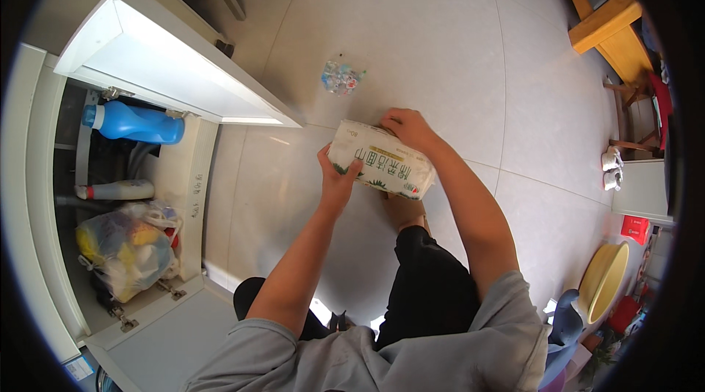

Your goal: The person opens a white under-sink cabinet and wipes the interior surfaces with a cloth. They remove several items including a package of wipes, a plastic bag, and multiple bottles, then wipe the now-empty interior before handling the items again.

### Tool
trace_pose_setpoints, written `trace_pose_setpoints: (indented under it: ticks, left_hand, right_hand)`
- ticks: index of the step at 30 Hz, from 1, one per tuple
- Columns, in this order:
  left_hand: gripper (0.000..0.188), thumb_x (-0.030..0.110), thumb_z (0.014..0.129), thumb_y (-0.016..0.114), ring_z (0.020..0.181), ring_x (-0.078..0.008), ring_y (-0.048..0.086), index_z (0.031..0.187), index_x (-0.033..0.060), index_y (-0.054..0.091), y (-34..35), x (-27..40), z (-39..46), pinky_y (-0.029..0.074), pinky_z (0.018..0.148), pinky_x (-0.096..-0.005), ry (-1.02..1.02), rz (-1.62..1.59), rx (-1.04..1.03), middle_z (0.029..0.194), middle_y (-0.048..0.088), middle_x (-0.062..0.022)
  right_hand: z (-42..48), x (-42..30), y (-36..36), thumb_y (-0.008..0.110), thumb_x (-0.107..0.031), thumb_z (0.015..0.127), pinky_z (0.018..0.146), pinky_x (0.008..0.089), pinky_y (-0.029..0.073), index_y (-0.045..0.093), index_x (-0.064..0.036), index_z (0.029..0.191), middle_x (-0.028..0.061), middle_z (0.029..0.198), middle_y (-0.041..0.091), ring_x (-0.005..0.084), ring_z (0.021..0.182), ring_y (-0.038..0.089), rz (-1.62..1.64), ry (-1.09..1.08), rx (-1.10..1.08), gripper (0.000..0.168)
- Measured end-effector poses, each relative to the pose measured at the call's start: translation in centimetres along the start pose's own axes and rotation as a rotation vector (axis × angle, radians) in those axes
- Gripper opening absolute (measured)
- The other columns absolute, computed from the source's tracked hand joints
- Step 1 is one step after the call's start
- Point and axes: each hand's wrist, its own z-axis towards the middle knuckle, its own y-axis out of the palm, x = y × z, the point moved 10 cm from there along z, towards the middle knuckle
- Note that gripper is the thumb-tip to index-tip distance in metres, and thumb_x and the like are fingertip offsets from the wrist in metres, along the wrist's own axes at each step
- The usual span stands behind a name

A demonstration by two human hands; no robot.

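My left hand (337, 178) holds the near left end of a white soft pack of face tissues (388, 158), its thumb on the printed front. Green leaves and writing decorate the pack, which is tilted and held above the floor. At its far long side, the fingers of my right hand (408, 127) are curled against the pack; their tips are partly hidden. Beyond the pack, a crumpled clear plastic wrapper (342, 78) with coloured print lies on the tiled floor (429, 34).
On the left, a low white cabinet (190, 199) has its doors (171, 67) swung out. Inside lie a blue plastic bottle (137, 123), a pale bottle (118, 190) and a stuffed plastic bag (129, 251). A yellow basin (605, 282) and white shoes (612, 169) are at right.
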Motion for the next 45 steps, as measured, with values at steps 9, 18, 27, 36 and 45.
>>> trace_pose_setpoints:
  ticks: [9, 18, 27, 36, 45]
  left_hand:
    - [0.068, 0.012, 0.083, 0.068, 0.119, -0.0213, 0.040, 0.139, 0.0076, 0.029, -1.5, 0.4, -0.8, 0.042, 0.098, -0.0344, 0.018, 0.384, 0.118, 0.126, 0.034, -0.0131]
    - [0.044, 0.017, 0.091, 0.061, 0.113, -0.0167, 0.042, 0.122, 0.0082, 0.031, -0.3, 2.6, -2.8, 0.038, 0.099, -0.0326, -0.087, -0.124, 0.028, 0.117, 0.043, -0.0075]
    - [0.052, 0.021, 0.097, 0.053, 0.112, -0.0192, 0.048, 0.136, 0.0070, 0.021, 0.7, 0.8, 0.3, 0.041, 0.097, -0.0334, -0.032, 0.190, -0.072, 0.128, 0.047, -0.0122]
    - [0.067, 0.023, 0.096, 0.055, 0.116, -0.0168, 0.051, 0.151, 0.0124, 0.018, 0.9, 1.3, 1.1, 0.042, 0.098, -0.0315, 0.067, 0.262, -0.152, 0.132, 0.052, -0.0105]
    - [0.066, 0.026, 0.095, 0.056, 0.115, -0.0209, 0.054, 0.149, 0.0092, 0.021, 1.2, 1.7, 1.1, 0.044, 0.096, -0.0333, 0.057, 0.353, -0.108, 0.129, 0.053, -0.0145]
  right_hand:
    - [-10.0, 11.5, -4.8, 0.061, -0.030, 0.089, 0.072, 0.0333, 0.048, 0.069, -0.004, 0.090, 0.0125, 0.085, 0.068, 0.0198, 0.077, 0.062, 0.124, 0.520, 0.273, 0.027]
    - [-13.2, 4.7, -7.0, 0.062, -0.018, 0.092, 0.069, 0.0243, 0.045, 0.061, -0.006, 0.100, 0.0021, 0.088, 0.060, 0.0095, 0.079, 0.053, 0.835, 0.279, 0.669, 0.015]
    - [-14.0, 5.0, -6.0, 0.062, -0.014, 0.091, 0.082, 0.0299, 0.047, 0.057, -0.002, 0.111, 0.0103, 0.102, 0.061, 0.0190, 0.094, 0.058, 0.431, 0.176, 0.735, 0.024]
    - [-11.9, -6.6, -4.9, 0.059, -0.004, 0.085, 0.099, 0.0445, 0.040, 0.055, -0.002, 0.115, 0.0192, 0.130, 0.046, 0.0393, 0.119, 0.045, -0.375, -0.268, 0.720, 0.030]
    - [-8.1, -11.0, 1.3, 0.059, 0.002, 0.076, 0.098, 0.0420, 0.044, 0.058, 0.000, 0.111, 0.0159, 0.129, 0.048, 0.0352, 0.119, 0.049, -0.262, -0.485, 0.458, 0.035]
